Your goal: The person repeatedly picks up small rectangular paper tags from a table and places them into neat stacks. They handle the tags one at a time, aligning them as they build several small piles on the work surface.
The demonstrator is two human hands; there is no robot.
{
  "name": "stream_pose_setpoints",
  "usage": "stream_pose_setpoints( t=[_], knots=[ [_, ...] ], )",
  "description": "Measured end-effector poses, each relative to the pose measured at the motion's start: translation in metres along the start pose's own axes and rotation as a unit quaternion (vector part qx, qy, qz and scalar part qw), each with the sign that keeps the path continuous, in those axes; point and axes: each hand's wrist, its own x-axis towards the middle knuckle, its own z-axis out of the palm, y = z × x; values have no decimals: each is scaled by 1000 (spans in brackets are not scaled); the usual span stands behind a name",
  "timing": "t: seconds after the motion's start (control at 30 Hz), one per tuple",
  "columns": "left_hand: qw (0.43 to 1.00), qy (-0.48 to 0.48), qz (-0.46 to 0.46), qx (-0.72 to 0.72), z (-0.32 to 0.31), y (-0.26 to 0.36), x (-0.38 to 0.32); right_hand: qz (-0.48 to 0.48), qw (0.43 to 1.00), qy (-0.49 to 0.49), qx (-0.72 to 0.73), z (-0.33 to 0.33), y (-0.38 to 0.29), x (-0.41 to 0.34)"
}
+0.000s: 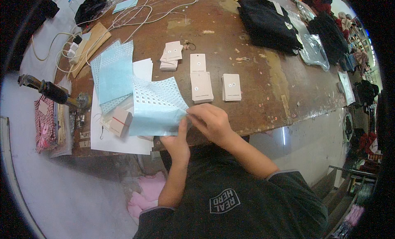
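A light blue sheet of round size stickers [154,120] is held up off the table, bent along its upper part. My left hand [177,148] grips its lower right edge, thumb on the front. At the right corner, the fingertips of my right hand [211,121] pinch the sheet's edge; whether a loose sticker is between them cannot be made out. Beyond my hands lie a stack of cardboard hang tags [202,87] with stickers, a second tag stack [231,87] to its right and a looser tag pile [170,55] farther back.
More blue sticker sheets [115,75] and white paper [120,146] lie left, with a banded tag bundle [119,123]. A clamp-like tool with a black grip [54,92] juts over the left edge. Cables [145,21] and folded black garments [268,26] lie farther back.
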Motion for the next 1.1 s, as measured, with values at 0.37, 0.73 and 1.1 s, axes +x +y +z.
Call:
stream_pose_setpoints(
  t=[0.37, 0.73, 1.1],
  knots=[
    [999, -2, 14, 47, 3, 10, 0, -7, 1000, -15, -4, -3, 4, 6],
    [999, 0, 25, 30, -4, -2, 7, -138, 971, -39, -194, -39, 62, 42],
    [1000, -14, 23, 9, -4, 0, 5, -155, 939, -151, -266, -46, 66, 38]
  ],
)
